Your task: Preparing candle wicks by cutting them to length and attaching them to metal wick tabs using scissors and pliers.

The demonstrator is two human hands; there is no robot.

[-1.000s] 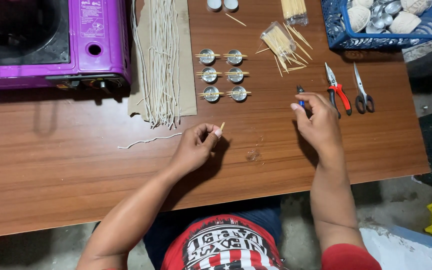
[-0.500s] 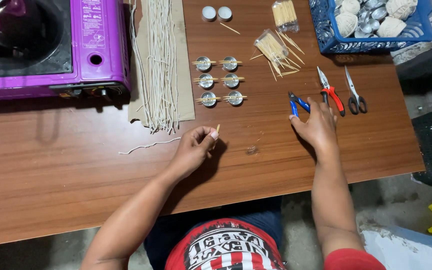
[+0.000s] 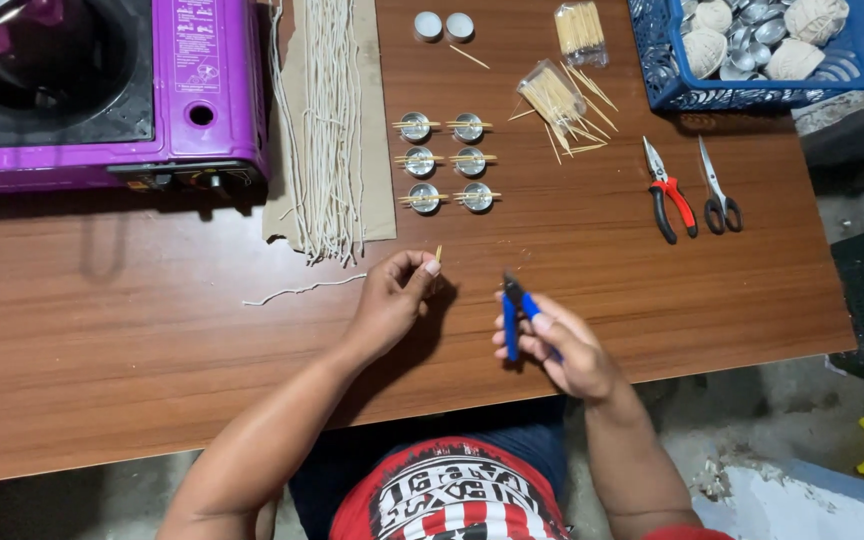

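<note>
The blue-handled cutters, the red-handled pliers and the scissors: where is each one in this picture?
Blue-handled cutters [image 3: 511, 322]: head view, on a blue handle, gripped in the right hand [image 3: 564, 350].
Red-handled pliers [image 3: 675, 197]: head view, on a red handle, lying on the table.
Scissors [image 3: 718, 196]: head view, near the pivot, beside the pliers.

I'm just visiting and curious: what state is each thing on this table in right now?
left hand: pinching a small stick upright
right hand: gripping blue-handled cutters
red-handled pliers: lying flat, unheld
scissors: lying closed
six metal cups: upright, sticks laid across each
cord strands: laid straight on cardboard
blue basket: filled
</note>
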